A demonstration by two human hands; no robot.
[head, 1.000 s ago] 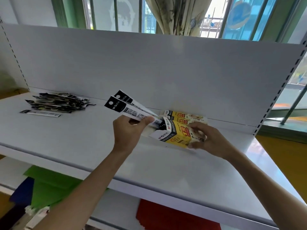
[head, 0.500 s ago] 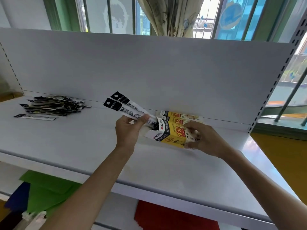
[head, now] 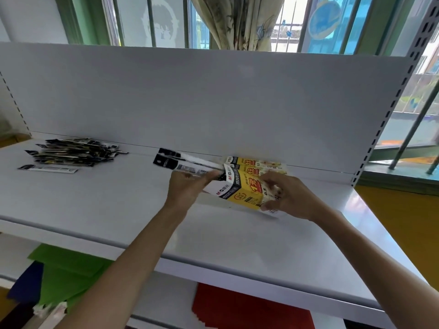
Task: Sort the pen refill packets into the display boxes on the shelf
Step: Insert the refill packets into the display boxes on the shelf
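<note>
Left hand (head: 187,186) is pinching two long pen refill packets (head: 180,160) between thumb and fingers, black header ends pointing left and up, the other ends lying at the open mouth of a yellow-and-black display box (head: 240,191). Right hand (head: 289,198) is gripping that box, fingers curled over its right end, holding it tilted with the opening facing left, low over the white shelf (head: 118,210). A second display box (head: 257,162) is lying just behind it against the back panel (head: 190,103). A heap of packets (head: 73,151) is sitting well to the left near the back panel, a lone packet (head: 47,168) lying just in front of it.
</note>
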